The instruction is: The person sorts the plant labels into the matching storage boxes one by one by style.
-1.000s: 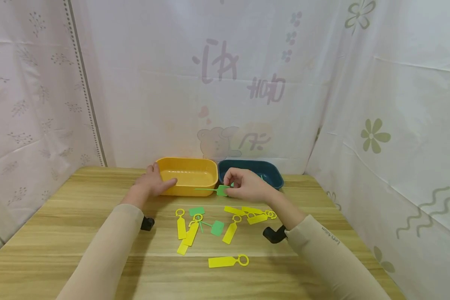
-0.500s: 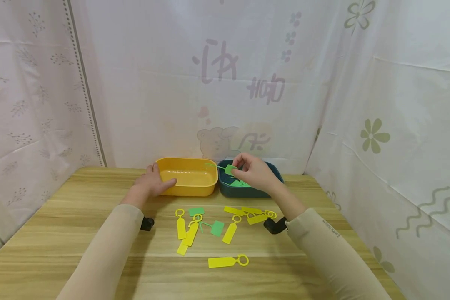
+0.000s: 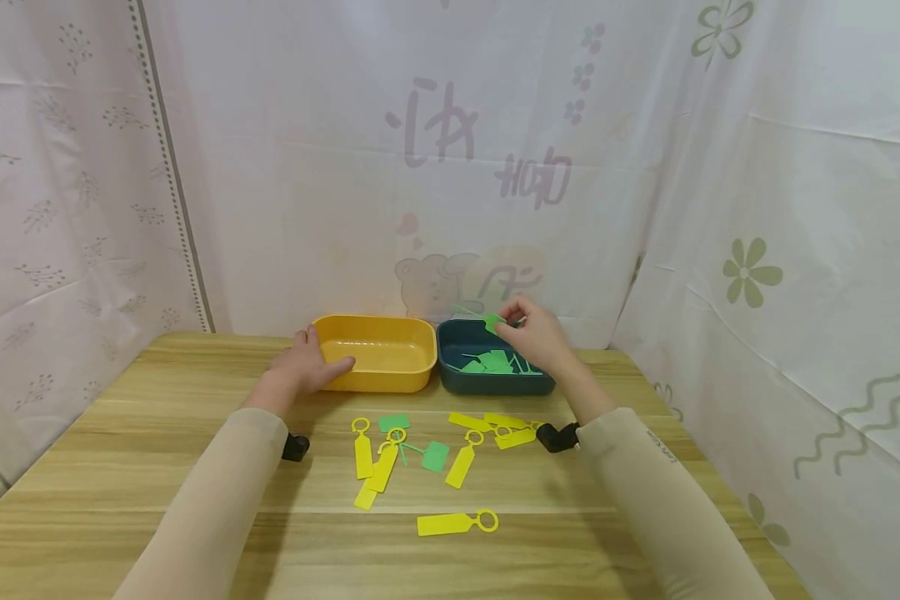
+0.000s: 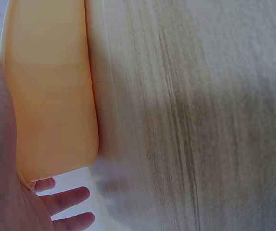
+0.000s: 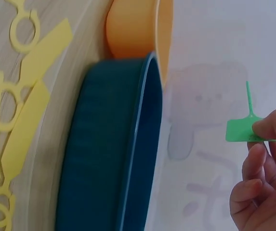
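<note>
My right hand point(image 3: 534, 333) pinches a green cable-tie tag point(image 5: 240, 130) between thumb and fingertips, its thin tail sticking out. The hand is above the right side of the dark blue bin point(image 3: 495, 383), in which several green tags point(image 3: 493, 362) lie. My left hand point(image 3: 300, 363) rests at the left end of the yellow bin point(image 3: 378, 382), thumb across the front rim. In the left wrist view its fingers point(image 4: 70, 199) stretch out straight past the bin's corner. The yellow bin's inside shows no tags.
Several yellow ring tags point(image 3: 461, 467) lie on the wooden table point(image 3: 330, 550), some overlapping. Among the left ones are two green tags point(image 3: 435, 456). One yellow tag point(image 3: 444, 524) lies nearer the front. A patterned curtain point(image 3: 307, 208) hangs behind the table.
My right hand has moved up and to the right with the green cable-tie tag, from in front of the bins to above the blue bin. The left hand stays put.
</note>
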Motion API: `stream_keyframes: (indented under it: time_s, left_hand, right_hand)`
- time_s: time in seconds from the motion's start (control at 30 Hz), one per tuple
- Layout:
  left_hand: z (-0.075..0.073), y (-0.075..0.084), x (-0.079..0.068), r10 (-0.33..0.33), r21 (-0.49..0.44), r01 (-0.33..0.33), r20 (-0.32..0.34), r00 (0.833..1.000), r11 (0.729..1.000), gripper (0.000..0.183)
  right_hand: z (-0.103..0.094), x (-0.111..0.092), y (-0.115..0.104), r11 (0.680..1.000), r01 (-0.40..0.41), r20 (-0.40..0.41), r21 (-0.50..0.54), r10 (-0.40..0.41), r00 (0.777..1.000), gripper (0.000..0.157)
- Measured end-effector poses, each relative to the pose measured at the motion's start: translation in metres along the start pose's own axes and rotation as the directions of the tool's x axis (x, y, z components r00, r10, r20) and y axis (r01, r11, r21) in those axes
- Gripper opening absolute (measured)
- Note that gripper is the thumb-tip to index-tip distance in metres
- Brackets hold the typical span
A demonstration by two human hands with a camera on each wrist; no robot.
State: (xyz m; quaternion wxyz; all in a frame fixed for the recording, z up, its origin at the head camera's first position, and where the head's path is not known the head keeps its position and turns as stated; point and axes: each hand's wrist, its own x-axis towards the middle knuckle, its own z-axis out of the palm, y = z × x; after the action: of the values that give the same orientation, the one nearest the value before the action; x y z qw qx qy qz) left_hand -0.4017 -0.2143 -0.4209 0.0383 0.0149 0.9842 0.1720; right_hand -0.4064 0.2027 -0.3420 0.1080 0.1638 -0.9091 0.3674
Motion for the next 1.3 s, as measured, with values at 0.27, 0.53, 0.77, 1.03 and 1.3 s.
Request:
stream_keyframes:
  time_s: [0.27, 0.53, 0.77, 1.03, 1.3]
  left_hand:
    - [-0.001, 0.001, 0.001, -0.004, 0.005, 0.004, 0.004, 1.000, 1.000, 0.124]
    - [0.000, 0.001, -0.001, 0.002, 0.004, -0.002, 0.000, 1.000, 1.000, 0.124]
    - [0.003, -0.002, 0.004, -0.004, 0.001, 0.004, 0.005, 1.000, 1.000, 0.125]
    - [0.003, -0.003, 0.004, -0.003, -0.008, 0.003, 0.004, 1.000, 1.000, 0.124]
    - [0.001, -0.001, 0.001, 0.000, -0.009, 0.000, 0.004, 1.000, 1.000, 0.125]
  right_hand:
    - [-0.006, 0.002, 0.023, 0.988, -0.139, -0.042, -0.061, 0.137, 0.990, 0.032]
    - [-0.009, -0.002, 0.037, 0.975, -0.201, 0.014, -0.092, 0.203, 0.979, 0.045]
    - [-0.006, -0.007, 0.032, 0.978, -0.182, 0.043, -0.104, 0.187, 0.981, 0.041]
    - [0.009, -0.014, 0.020, 0.989, -0.099, 0.114, -0.109, 0.112, 0.987, 0.038]
    - [0.041, -0.027, -0.004, 0.992, -0.030, 0.230, -0.124, 0.058, 0.972, 0.032]
